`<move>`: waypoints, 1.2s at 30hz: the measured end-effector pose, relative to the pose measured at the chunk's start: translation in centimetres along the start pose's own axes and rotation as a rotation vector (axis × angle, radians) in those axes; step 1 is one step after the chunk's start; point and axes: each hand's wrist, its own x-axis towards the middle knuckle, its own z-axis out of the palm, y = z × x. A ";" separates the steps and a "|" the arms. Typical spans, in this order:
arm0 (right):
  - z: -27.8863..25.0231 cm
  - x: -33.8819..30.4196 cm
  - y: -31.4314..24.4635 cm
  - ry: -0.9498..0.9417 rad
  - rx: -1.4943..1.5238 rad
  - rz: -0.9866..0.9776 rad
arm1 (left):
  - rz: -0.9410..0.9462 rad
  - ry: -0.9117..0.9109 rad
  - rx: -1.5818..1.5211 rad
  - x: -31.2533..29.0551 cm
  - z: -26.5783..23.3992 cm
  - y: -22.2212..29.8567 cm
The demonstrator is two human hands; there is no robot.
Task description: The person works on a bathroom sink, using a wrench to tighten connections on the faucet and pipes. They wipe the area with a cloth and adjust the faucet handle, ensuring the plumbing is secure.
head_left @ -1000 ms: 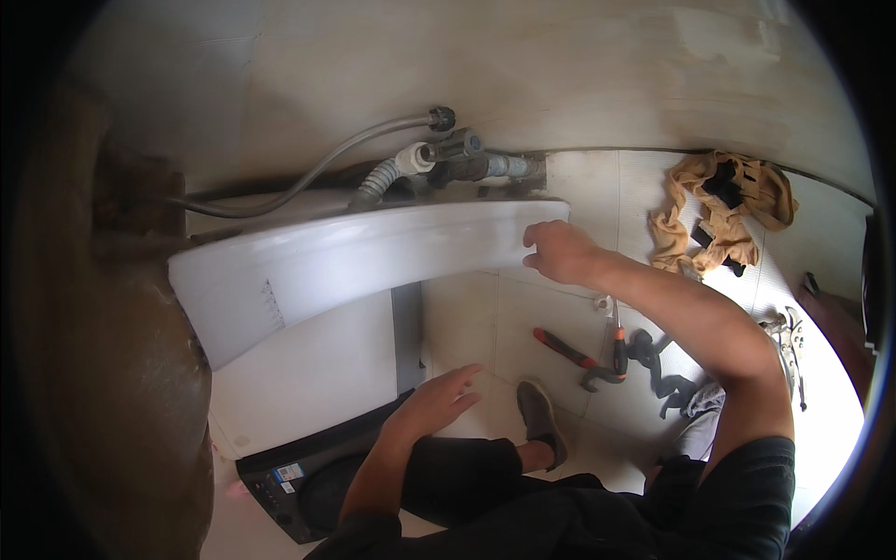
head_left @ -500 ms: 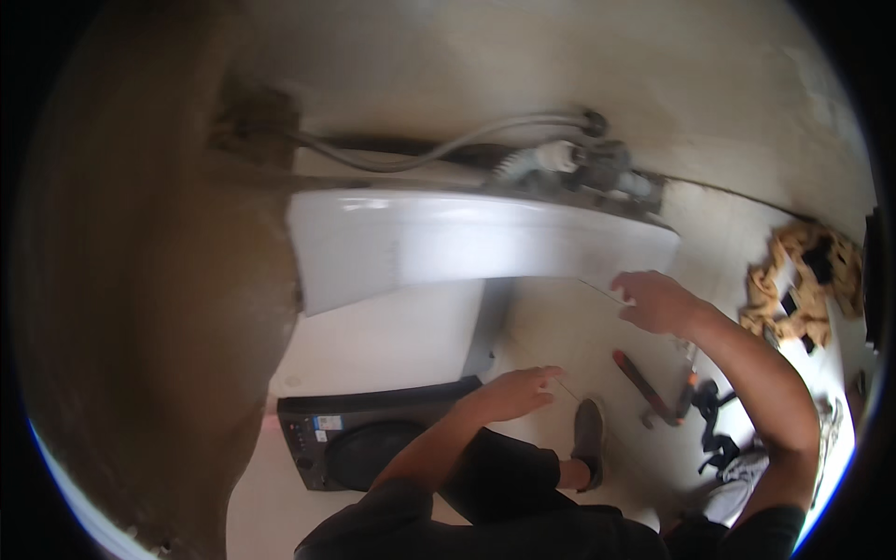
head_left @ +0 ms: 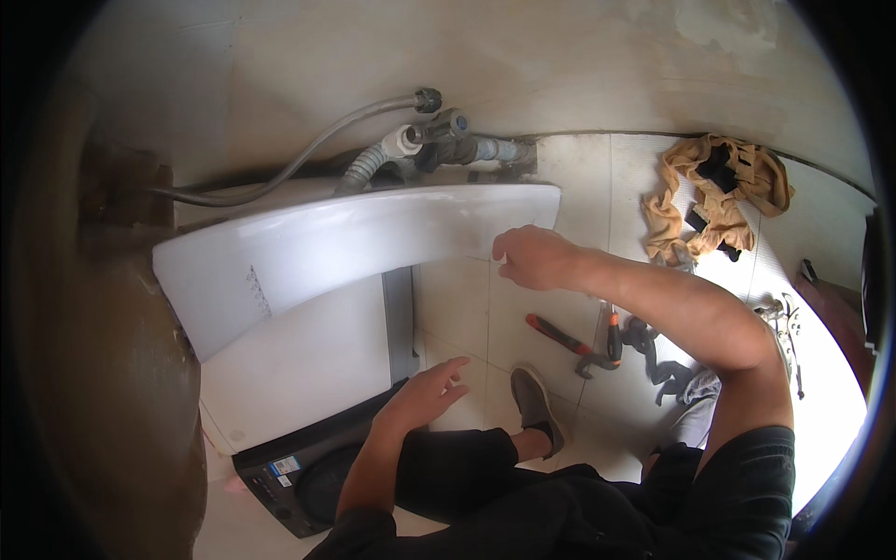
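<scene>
A white curved panel [head_left: 373, 224], glossy and dark-specked toward its left end, stretches across the middle of the view, at the foot of a stained wall [head_left: 448, 56]. The right hand [head_left: 534, 258] is at the panel's near edge by its right end, fingers loosely bent; whether they touch the panel or pinch something cannot be told. The left hand [head_left: 427, 394] hangs well apart from the panel, on its near side, fingers and thumb parted. Past the panel's far edge lie a grey hose [head_left: 345, 123] and a ribbed pipe [head_left: 362, 170] with a white collar. Below the panel's left half is a boxy appliance [head_left: 299, 373] with a white top and black front. Right of the panel, on the floor, are an orange-and-black-handled tool [head_left: 614, 338], a red-and-black handle [head_left: 557, 332] and, farther off, a crumpled tan cloth [head_left: 771, 191].
</scene>
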 end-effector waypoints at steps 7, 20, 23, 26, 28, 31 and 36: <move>-0.8 0.2 -2.7 0.087 0.023 0.003 | 0.067 0.014 -0.016 -1.5 0.2 0.2; -1.5 1.2 -4.8 0.230 1.124 -0.027 | 0.331 0.020 -0.024 -5.9 0.4 2.3; -3.8 2.4 -6.8 0.282 1.383 -0.106 | 0.400 0.046 -0.023 -6.3 0.7 2.1; -4.2 4.0 -7.6 0.278 1.512 -0.196 | 0.418 0.062 -0.019 -6.7 1.0 1.3; -3.6 4.2 -8.2 0.287 1.551 -0.189 | 0.399 0.067 -0.025 -7.0 1.3 0.7; -3.2 3.4 -7.6 0.317 1.520 -0.189 | 0.397 0.066 -0.021 -7.2 1.2 0.6; -2.7 2.6 -7.4 0.221 1.520 -0.185 | 0.385 0.063 -0.025 -7.7 1.4 -0.1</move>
